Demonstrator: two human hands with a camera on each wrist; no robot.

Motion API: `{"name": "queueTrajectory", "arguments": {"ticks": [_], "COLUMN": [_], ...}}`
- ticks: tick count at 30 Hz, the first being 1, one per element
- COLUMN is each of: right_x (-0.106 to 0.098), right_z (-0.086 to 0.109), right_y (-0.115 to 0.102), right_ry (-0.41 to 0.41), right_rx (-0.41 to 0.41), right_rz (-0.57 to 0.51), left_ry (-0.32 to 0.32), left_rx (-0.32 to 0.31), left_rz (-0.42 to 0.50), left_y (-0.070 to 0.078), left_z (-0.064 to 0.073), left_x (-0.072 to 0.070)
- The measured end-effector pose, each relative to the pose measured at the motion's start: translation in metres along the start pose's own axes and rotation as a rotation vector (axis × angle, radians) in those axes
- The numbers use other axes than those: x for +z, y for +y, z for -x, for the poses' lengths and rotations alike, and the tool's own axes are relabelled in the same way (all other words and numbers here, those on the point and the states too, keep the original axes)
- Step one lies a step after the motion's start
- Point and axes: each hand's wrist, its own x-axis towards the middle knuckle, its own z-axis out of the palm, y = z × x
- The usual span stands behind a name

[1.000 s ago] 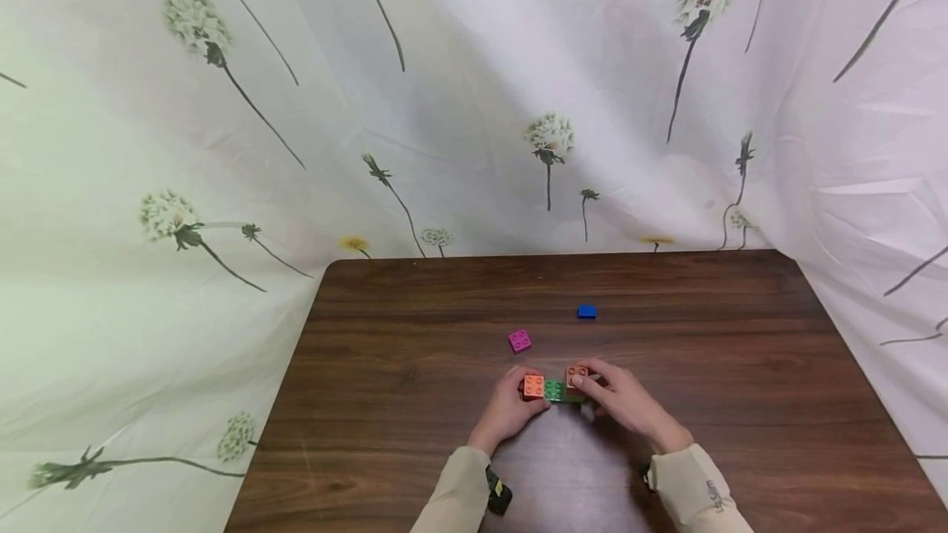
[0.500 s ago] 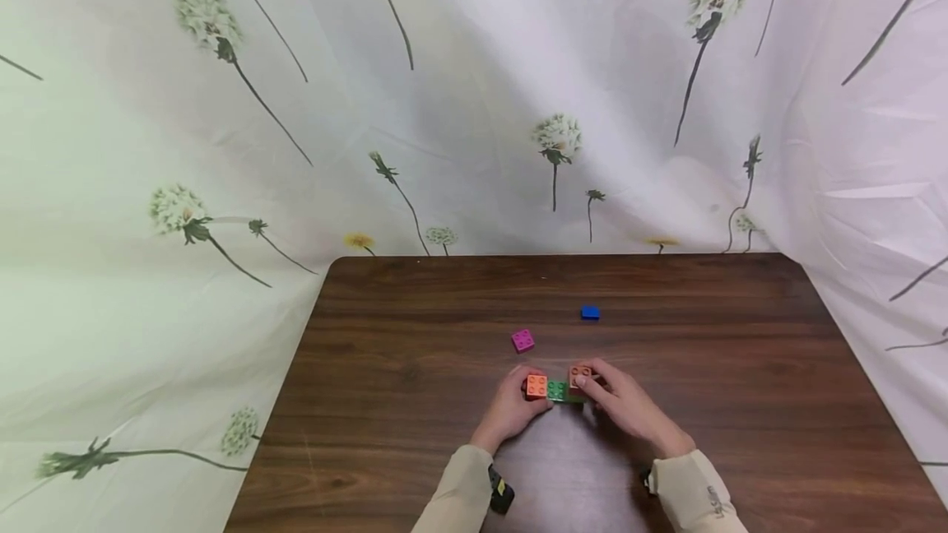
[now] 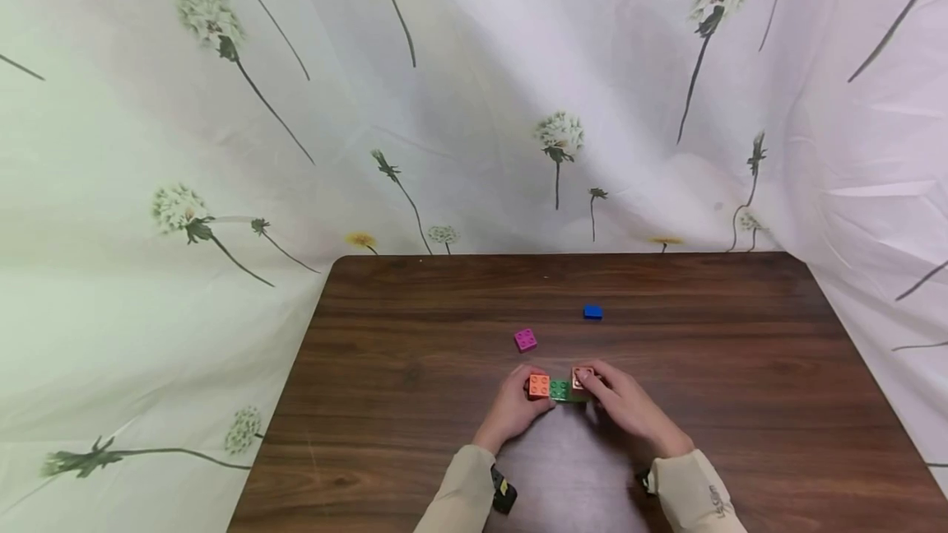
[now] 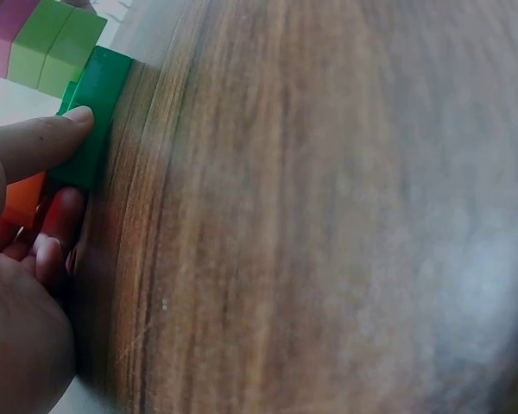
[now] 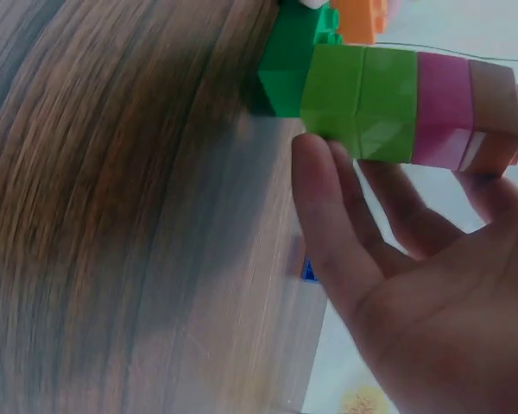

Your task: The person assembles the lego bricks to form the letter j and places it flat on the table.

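Note:
A long dark green toy building brick lies on the table in front of the person. On its left end sits an orange brick. My left hand grips this end, thumb against the green brick's near side and fingers behind it. At the other end rises a stack of bricks: two lime green, one pink, one brown on top. The right hand holds this stack, its fingers along the far and right sides. The right thumb presses on the studs of the brown brick.
Beyond the hands, a magenta brick lies on the wooden table, and a blue brick farther back to the right. A floral curtain hangs behind the table's far edge.
The right thumb has moved farther onto the top of the brown brick. The left hand keeps its grip, and the head view has shifted slightly.

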Motion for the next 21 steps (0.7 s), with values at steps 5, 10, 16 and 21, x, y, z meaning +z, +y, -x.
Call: {"name": "queueTrajectory", "arguments": {"ticks": [5,10,16,21], "right_x": [0.001,0.003,0.007,0.011], "right_z": [0.000,0.000,0.000,0.000], "right_y": [0.000,-0.002,-0.005,-0.003], "right_ry": [-0.001,0.014,0.046,0.063], "right_rx": [0.053,0.082,0.098,0.092], "right_rz": [-0.093,-0.134,-0.167,-0.177], "left_ry": [-0.008,-0.008,-0.002,0.000], "left_rx": [-0.013,-0.017,-0.024,-0.036], "left_rz": [0.002,-0.002,-0.004,0.002], "left_y": [0.000,-0.001,-0.001,-0.002], "left_z": [0.000,-0.001,-0.002,-0.002], "left_x": [0.000,0.000,0.000,0.001]}}
